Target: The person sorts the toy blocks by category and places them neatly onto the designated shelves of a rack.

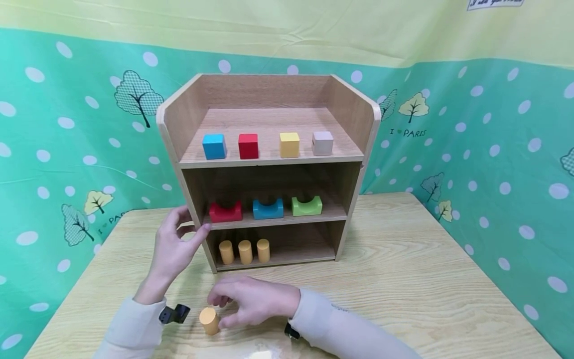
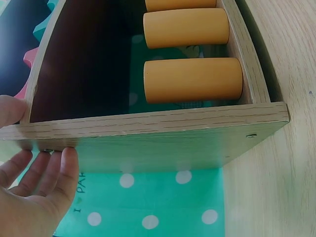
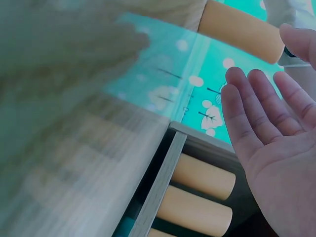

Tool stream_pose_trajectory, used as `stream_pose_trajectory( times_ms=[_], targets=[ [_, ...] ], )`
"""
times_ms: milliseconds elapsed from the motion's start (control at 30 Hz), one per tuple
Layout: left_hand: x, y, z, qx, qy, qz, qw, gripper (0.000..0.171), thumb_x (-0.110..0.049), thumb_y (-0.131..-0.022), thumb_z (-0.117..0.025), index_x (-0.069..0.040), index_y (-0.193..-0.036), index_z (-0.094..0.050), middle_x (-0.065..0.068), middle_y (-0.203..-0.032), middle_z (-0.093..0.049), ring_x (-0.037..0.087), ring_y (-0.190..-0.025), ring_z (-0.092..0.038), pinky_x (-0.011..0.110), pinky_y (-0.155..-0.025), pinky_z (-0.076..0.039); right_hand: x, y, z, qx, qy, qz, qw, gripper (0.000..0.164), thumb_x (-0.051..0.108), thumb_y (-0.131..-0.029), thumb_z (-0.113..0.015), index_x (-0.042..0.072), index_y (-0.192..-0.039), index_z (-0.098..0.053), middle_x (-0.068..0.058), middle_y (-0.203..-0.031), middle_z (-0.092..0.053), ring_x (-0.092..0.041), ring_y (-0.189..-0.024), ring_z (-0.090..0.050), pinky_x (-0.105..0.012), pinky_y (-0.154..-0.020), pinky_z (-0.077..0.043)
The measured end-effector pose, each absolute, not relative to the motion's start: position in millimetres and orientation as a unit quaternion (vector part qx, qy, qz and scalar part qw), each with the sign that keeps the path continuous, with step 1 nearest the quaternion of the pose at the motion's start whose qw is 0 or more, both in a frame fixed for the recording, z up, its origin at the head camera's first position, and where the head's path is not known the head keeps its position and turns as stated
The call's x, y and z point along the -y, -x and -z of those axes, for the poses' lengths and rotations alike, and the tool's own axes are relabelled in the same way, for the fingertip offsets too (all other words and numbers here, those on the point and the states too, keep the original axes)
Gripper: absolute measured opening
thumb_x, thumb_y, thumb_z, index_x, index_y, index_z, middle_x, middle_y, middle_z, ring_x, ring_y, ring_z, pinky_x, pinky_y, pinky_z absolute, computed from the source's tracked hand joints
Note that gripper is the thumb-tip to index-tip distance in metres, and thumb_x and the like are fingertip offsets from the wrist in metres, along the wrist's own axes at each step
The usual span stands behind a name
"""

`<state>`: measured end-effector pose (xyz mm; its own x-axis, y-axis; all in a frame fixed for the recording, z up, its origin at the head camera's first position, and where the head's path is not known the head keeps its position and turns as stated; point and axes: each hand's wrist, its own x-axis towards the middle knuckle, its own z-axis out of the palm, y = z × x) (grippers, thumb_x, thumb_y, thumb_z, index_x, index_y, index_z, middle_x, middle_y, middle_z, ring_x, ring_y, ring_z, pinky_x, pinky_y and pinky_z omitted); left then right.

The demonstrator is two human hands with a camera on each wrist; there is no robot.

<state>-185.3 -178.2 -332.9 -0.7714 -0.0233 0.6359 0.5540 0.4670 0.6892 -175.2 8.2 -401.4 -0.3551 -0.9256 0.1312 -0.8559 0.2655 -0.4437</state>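
A small wooden shelf unit (image 1: 266, 92) stands on the table. My left hand (image 1: 172, 249) grips its left side panel (image 2: 148, 121), thumb at the front edge by the middle shelf and fingers against the outer face. On the table in front, a light wooden cylinder (image 1: 209, 320) stands upright. Just right of it is my right hand (image 1: 257, 299), thumb close beside the cylinder; whether they touch I cannot tell. In the right wrist view the fingers (image 3: 252, 106) are extended, with the palm bare. Three matching cylinders (image 1: 245, 252) stand upright on the bottom shelf, towards its left.
On the middle shelf sit red (image 1: 225, 213), blue (image 1: 268, 209) and green (image 1: 307, 206) blocks with scooped tops. The top shelf carries blue (image 1: 214, 146), red (image 1: 248, 146), yellow (image 1: 289, 145) and pale grey (image 1: 322, 143) cubes. A dotted green curtain (image 1: 506, 149) surrounds the wooden table (image 1: 403, 259).
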Motion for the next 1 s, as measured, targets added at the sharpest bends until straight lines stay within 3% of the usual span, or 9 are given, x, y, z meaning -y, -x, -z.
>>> stream_pose_trajectory(
  times_ms=[300, 733, 1000],
  targets=[
    [179, 186, 334, 0.804, 0.168, 0.488, 0.296, 0.043, 0.005, -0.08, -0.071, 0.008, -0.12, -0.053, 0.018, -0.11, -0.059, 0.018, -0.092, -0.058, 0.012, -0.078, -0.049, 1, 173, 402, -0.793, 0.563, 0.215, 0.083, 0.034, 0.033, -0.086, -0.071, 0.018, -0.113, -0.057, 0.017, -0.104, -0.052, 0.011, -0.092, -0.047, -0.001, -0.082, -0.036],
    [178, 185, 333, 0.803, 0.172, 0.485, 0.301, 0.043, 0.008, -0.08, -0.07, 0.01, -0.119, -0.053, 0.021, -0.108, -0.06, 0.025, -0.091, -0.058, 0.012, -0.077, -0.049, 7, 172, 401, -0.799, 0.567, 0.19, 0.068, 0.031, 0.037, -0.086, -0.071, 0.02, -0.11, -0.058, 0.019, -0.099, -0.051, 0.011, -0.089, -0.046, -0.001, -0.081, -0.034],
    [178, 186, 334, 0.801, 0.17, 0.49, 0.301, 0.043, 0.008, -0.08, -0.07, 0.01, -0.119, -0.053, 0.02, -0.108, -0.06, 0.023, -0.091, -0.058, 0.013, -0.077, -0.05, 9, 174, 400, -0.796, 0.572, 0.181, 0.079, 0.025, 0.029, -0.087, -0.07, 0.019, -0.107, -0.058, 0.017, -0.097, -0.05, 0.008, -0.087, -0.047, -0.001, -0.079, -0.034]
  ],
)
